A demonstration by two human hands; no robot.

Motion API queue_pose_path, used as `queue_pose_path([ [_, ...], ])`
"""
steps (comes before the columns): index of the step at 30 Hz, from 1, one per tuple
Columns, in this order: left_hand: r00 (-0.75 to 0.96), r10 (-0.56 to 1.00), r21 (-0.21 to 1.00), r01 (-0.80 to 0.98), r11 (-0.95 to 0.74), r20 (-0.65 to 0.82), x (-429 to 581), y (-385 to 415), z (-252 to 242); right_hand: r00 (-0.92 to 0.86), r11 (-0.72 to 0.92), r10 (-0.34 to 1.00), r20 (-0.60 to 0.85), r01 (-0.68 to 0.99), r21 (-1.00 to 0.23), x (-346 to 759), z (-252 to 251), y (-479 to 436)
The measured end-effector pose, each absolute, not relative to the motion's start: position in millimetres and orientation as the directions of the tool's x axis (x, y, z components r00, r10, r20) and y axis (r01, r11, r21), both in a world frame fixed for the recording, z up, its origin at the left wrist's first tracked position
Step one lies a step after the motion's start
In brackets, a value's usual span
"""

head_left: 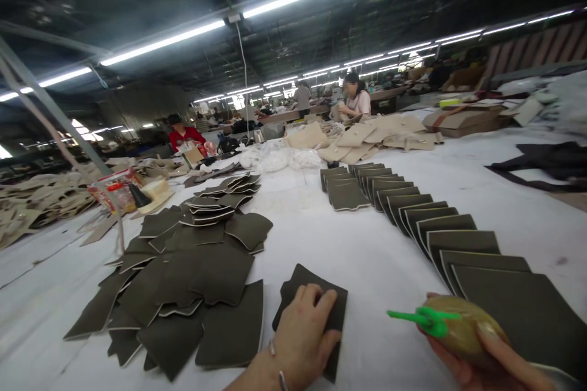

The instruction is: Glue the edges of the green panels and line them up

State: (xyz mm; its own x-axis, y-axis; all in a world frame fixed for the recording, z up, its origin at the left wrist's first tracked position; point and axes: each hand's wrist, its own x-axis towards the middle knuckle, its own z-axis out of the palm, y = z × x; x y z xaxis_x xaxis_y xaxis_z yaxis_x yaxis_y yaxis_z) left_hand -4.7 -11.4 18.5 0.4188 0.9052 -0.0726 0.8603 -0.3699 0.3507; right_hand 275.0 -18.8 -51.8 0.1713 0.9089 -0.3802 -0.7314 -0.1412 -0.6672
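My left hand (302, 336) lies on a dark olive cut piece (309, 275), fingers bent and a little apart, pressing it on the white table. The piece has a notched outline and looks like leather or coated fabric. In my right hand (486, 348) is a yellowish squeeze bottle (468, 324) with a green nozzle (426, 317) pointing left, held above the table. To the left spreads a loose pile of similar dark pieces (183, 275) with pale edges. On the right, an overlapping row of dark pieces (463, 244) runs away from me, its near end partly behind my right hand.
Clear plastic bags (279, 156) and beige pieces (371, 134) lie farther back on the white table (293, 208). A red-lidded jar (120, 195) stands at left beside a slanted pole (50, 98). Black material (545, 162) lies at right. Other people sit or stand in the background.
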Motion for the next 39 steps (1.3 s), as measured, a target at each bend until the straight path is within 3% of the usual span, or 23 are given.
queue_pose_path([
  [2,0.248,0.961,0.353,0.916,-0.191,-0.125,2,-17,9,0.132,-0.202,0.882,-0.452,-0.762,-0.615,269,-39,-21],
  [4,0.210,0.963,0.327,0.934,-0.147,-0.166,9,-19,8,0.146,-0.195,0.882,-0.448,-0.753,-0.628,264,-30,-22],
  [23,0.146,0.933,0.200,0.976,-0.082,-0.329,31,-5,36,0.074,-0.140,0.968,-0.240,-0.635,-0.760,266,-42,-24],
  [39,0.145,0.943,0.091,0.988,-0.123,-0.299,49,-2,32,0.087,-0.128,0.965,-0.246,-0.664,-0.737,265,-43,-26],
])
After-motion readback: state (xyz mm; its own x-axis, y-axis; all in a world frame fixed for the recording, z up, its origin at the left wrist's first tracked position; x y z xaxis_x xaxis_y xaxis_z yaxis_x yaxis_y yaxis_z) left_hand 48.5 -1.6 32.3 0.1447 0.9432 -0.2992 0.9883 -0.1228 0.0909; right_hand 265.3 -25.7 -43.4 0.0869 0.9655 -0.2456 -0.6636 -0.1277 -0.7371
